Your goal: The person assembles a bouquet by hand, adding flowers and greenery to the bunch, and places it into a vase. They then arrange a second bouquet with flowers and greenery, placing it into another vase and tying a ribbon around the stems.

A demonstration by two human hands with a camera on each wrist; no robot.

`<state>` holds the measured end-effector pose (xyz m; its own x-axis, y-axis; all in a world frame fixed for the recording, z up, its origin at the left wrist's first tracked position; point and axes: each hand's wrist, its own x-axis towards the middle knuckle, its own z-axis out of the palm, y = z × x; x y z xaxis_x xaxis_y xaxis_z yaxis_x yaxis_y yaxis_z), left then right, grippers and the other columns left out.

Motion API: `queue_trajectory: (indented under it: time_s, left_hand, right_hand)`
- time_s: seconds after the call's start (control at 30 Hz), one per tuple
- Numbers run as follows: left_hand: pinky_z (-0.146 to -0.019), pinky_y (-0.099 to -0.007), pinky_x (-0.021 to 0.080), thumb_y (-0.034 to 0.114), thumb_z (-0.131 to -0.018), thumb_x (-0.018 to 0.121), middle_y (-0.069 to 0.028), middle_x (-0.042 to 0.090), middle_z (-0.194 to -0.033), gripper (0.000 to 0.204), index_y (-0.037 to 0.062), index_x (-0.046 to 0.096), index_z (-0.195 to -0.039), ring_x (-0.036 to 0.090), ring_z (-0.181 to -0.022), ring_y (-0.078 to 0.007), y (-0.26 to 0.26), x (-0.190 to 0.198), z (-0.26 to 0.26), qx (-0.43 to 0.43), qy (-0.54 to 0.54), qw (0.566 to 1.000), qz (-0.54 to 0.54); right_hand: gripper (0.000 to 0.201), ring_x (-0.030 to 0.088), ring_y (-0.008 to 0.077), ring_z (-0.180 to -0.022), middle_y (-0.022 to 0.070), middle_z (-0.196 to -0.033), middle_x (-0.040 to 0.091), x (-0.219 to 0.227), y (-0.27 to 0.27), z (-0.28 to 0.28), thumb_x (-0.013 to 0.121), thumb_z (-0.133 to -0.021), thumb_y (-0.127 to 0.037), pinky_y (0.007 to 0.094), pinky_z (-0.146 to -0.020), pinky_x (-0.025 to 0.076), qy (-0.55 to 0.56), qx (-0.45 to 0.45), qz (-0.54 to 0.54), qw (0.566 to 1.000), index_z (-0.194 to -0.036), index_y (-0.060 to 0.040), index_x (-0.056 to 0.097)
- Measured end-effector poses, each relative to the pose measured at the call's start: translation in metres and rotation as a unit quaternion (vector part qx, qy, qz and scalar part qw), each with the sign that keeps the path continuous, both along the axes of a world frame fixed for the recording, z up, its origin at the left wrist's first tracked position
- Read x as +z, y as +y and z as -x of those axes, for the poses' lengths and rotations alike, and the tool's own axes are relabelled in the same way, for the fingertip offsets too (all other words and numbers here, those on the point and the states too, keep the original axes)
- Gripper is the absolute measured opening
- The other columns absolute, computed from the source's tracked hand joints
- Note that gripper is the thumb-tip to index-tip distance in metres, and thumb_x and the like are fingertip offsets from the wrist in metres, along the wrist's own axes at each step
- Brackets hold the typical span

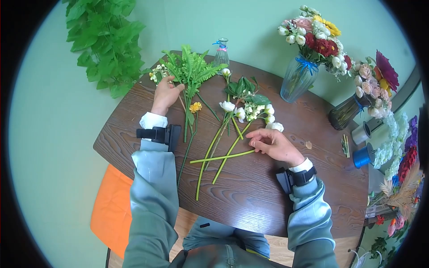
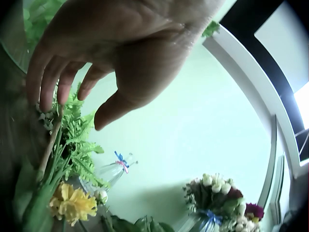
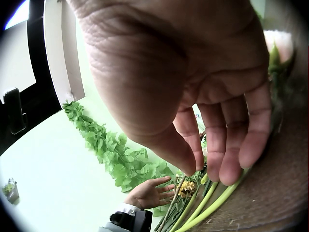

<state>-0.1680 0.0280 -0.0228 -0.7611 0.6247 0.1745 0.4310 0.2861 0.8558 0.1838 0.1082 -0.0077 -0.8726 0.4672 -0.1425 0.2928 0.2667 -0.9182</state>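
Observation:
My left hand [image 1: 166, 94] is over the table's left side beside a green fern [image 1: 191, 73], fingers loosely bent and thumb apart. Its fingertips are right at a thin brown stem [image 2: 50, 147]. Close by are a yellow flower [image 1: 195, 107] and small white blossoms [image 1: 158, 73]. Loosely curled, my right hand [image 1: 279, 146] sits low over the table, fingertips at a light green stem [image 1: 223, 157] that crosses other stems. A white flower [image 1: 274, 127] lies just beyond this hand. White blooms [image 1: 227, 106] and dark green leaves [image 1: 243, 87] lie between the hands.
A clear glass bottle [image 1: 221, 56] with ribbons stands at the back. Filled vases, one blue glass [image 1: 292, 80] and one dark [image 1: 344, 114], stand to the right. Near the right edge are a blue cup [image 1: 363, 156], a silver cup [image 1: 361, 133] and short sticks [image 1: 345, 146].

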Motion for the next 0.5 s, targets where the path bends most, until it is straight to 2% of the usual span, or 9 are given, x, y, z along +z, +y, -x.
queue_trajectory:
  time_s: [0.07,0.1,0.2,0.27,0.3,0.4,0.43,0.5]
  left_hand:
    - [-0.079,-0.0343,0.047,0.027,-0.073,0.071,-0.0132,0.062,-0.094,0.051,-0.0008,0.058,-0.114,0.060,-0.088,-0.0234,-0.002,0.008,-0.004,0.020,0.102,0.994,0.025]
    - [-0.079,-0.0343,0.047,0.027,-0.073,0.071,-0.0132,0.062,-0.094,0.051,-0.0008,0.058,-0.114,0.060,-0.088,-0.0234,-0.001,0.012,-0.006,0.018,0.103,0.994,0.028]
    - [-0.078,-0.0329,0.048,0.026,-0.074,0.069,-0.0130,0.063,-0.091,0.043,0.0002,0.062,-0.108,0.061,-0.086,-0.0223,0.000,0.026,-0.015,-0.031,0.091,0.995,0.016]
    - [-0.072,-0.0263,0.045,0.020,-0.078,0.067,-0.0060,0.060,-0.087,0.039,-0.0006,0.060,-0.110,0.055,-0.079,-0.0129,0.003,0.038,-0.028,-0.090,0.069,0.993,0.031]
    - [-0.072,-0.0263,0.045,0.020,-0.078,0.067,-0.0060,0.060,-0.087,0.039,-0.0006,0.060,-0.110,0.055,-0.079,-0.0129,0.006,0.040,-0.030,-0.090,0.071,0.993,0.031]
    - [-0.066,-0.0261,0.047,0.018,-0.081,0.064,-0.0042,0.062,-0.079,0.034,-0.0011,0.061,-0.108,0.057,-0.069,-0.0116,0.014,0.047,-0.040,-0.167,0.048,0.982,0.071]
    - [-0.066,-0.0261,0.047,0.018,-0.081,0.064,-0.0042,0.062,-0.079,0.034,-0.0011,0.061,-0.108,0.057,-0.069,-0.0116,0.017,0.046,-0.041,-0.166,0.049,0.982,0.070]
    - [-0.073,-0.0297,0.048,0.021,-0.077,0.067,-0.0095,0.063,-0.087,0.035,0.0007,0.064,-0.105,0.061,-0.079,-0.0177,0.023,0.042,-0.042,-0.188,0.015,0.977,0.100]
  right_hand:
    - [0.028,0.058,0.0084,-0.074,0.0028,-0.086,0.063,0.000,0.000,-0.001,0.057,-0.085,-0.006,0.0234,-0.069,0.048,-0.004,0.000,-0.001,1.000,-0.113,-0.0023,0.059]
    - [0.028,0.058,0.0084,-0.074,0.0028,-0.086,0.063,-0.002,0.001,-0.001,0.057,-0.085,-0.006,0.0234,-0.069,0.048,-0.003,-0.001,0.002,1.000,-0.113,-0.0023,0.059]
    - [0.026,0.055,0.0063,-0.073,0.0007,-0.090,0.062,-0.007,0.003,-0.002,0.057,-0.090,-0.011,0.0197,-0.063,0.046,-0.005,0.013,-0.024,1.000,-0.115,-0.0037,0.058]
    - [0.027,0.056,0.0065,-0.074,0.0009,-0.090,0.062,-0.005,0.003,-0.001,0.056,-0.089,-0.008,0.0200,-0.065,0.046,-0.009,0.017,-0.019,1.000,-0.115,-0.0034,0.058]
    - [0.027,0.056,0.0065,-0.074,0.0009,-0.090,0.062,-0.005,0.003,-0.001,0.056,-0.089,-0.008,0.0200,-0.065,0.046,-0.007,0.018,-0.019,1.000,-0.115,-0.0034,0.058]
    - [0.026,0.059,0.0084,-0.073,0.0032,-0.084,0.064,-0.004,0.002,-0.002,0.058,-0.086,-0.009,0.0234,-0.067,0.048,0.022,0.017,-0.018,0.999,-0.112,-0.0026,0.060]
    - [0.026,0.059,0.0085,-0.072,0.0032,-0.084,0.064,-0.003,0.001,-0.002,0.058,-0.086,-0.009,0.0236,-0.067,0.048,0.016,0.012,-0.020,1.000,-0.111,-0.0026,0.060]
    - [0.025,0.059,0.0086,-0.072,0.0032,-0.084,0.064,-0.003,0.000,0.000,0.058,-0.086,-0.009,0.0237,-0.067,0.048,0.010,0.006,-0.023,1.000,-0.110,-0.0026,0.060]
